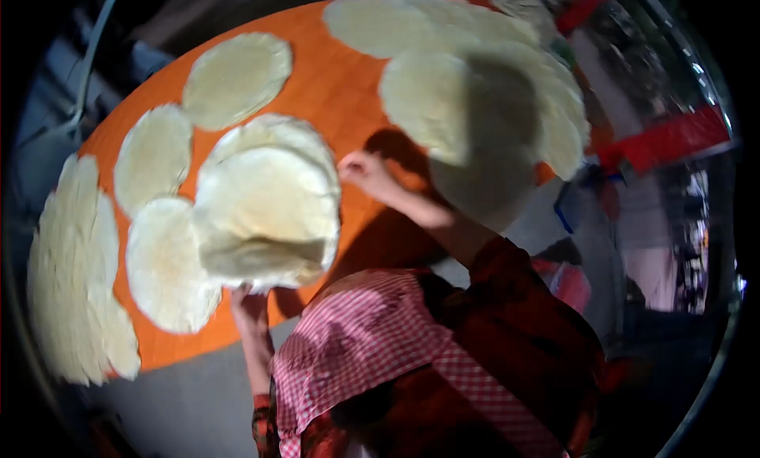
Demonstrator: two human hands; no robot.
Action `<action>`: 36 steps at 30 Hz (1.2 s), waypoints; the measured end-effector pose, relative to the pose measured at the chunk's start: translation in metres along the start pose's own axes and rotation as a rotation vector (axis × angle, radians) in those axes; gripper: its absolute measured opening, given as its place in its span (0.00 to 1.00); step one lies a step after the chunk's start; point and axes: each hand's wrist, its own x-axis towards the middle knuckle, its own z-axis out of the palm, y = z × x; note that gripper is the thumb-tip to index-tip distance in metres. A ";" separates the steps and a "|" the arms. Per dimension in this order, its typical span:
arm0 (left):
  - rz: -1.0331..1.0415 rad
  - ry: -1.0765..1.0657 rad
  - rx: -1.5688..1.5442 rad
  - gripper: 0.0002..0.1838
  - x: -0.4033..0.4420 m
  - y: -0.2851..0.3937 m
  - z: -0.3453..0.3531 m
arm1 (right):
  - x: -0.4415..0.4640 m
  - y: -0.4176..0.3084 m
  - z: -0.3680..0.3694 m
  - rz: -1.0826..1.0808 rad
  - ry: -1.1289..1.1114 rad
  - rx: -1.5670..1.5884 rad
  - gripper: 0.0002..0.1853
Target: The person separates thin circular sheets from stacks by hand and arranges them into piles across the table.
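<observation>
A stack of thin, round, pale flatbreads (265,189) lies on the orange table, its top sheet bent or folded near the front edge. At that near edge, my left hand (250,304) grips the flatbread, its fingertips partly hidden by the dough. My right hand (368,174) is beside the stack's right edge with its fingers curled together. Whether anything is pinched in those fingers is too blurred to tell.
The round orange table (336,86) carries more flatbreads: a single round (237,78) at the back left, overlapping rows (75,276) at the far left, and a large spread (427,94) at the right. A red strip (669,141) is beyond the right edge.
</observation>
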 end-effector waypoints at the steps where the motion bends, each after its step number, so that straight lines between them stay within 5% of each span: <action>1: -0.013 -0.022 0.018 0.35 0.001 0.002 0.003 | -0.003 -0.042 0.040 0.001 -0.203 -0.004 0.18; 4: -0.006 -0.037 0.005 0.28 0.005 0.005 0.007 | -0.016 -0.106 0.129 -0.130 -0.581 -0.178 0.24; 8: -0.032 0.004 -0.024 0.26 -0.003 0.011 0.020 | -0.018 -0.101 0.162 -0.031 -0.691 -0.102 0.25; 23: -0.071 0.091 0.093 0.29 -0.007 0.014 0.024 | -0.028 -0.092 0.170 -0.077 -0.499 -0.136 0.06; 25: 0.001 0.132 0.171 0.32 -0.008 0.005 0.019 | -0.029 -0.086 0.180 0.044 -0.621 -0.111 0.05; 26: 0.034 0.125 0.205 0.33 -0.004 -0.004 0.022 | -0.040 -0.078 0.196 -0.004 -0.487 0.062 0.06; 29: 0.033 0.107 0.330 0.37 0.003 -0.014 0.015 | -0.043 -0.092 0.198 -0.421 -0.554 -0.226 0.05; 33: 0.142 0.138 0.352 0.37 -0.007 -0.019 0.018 | -0.033 -0.094 0.199 -0.206 -0.691 -0.225 0.07; 35: 0.163 0.275 0.363 0.36 -0.006 -0.023 0.010 | -0.007 -0.089 0.201 -0.291 -0.734 -0.433 0.08; 36: 0.150 0.302 0.359 0.36 -0.003 -0.024 0.003 | 0.023 -0.074 0.196 0.031 -0.679 -0.154 0.08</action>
